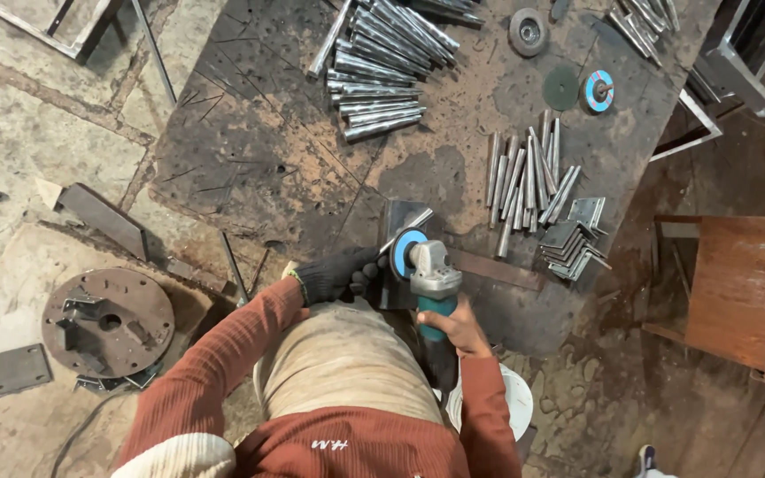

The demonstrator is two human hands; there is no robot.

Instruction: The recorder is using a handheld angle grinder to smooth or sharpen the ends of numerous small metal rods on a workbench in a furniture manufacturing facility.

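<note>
My right hand [456, 329] grips the teal body of an angle grinder [431, 276] with a blue disc [406, 250]. My left hand [336, 275], in a dark glove, holds one end of a thin metal rod [411, 225] against the disc. The rod slants up to the right over a steel angle piece [397, 241] standing on the near edge of the rusty metal table [267, 150].
On the table lie a heap of tapered steel tubes [381, 64], a row of short rods [529, 173], stacked brackets [575, 239] and spare grinding discs [561, 87]. A round steel flange [108, 323] lies on the floor at left. A wooden stool [737, 288] stands at right.
</note>
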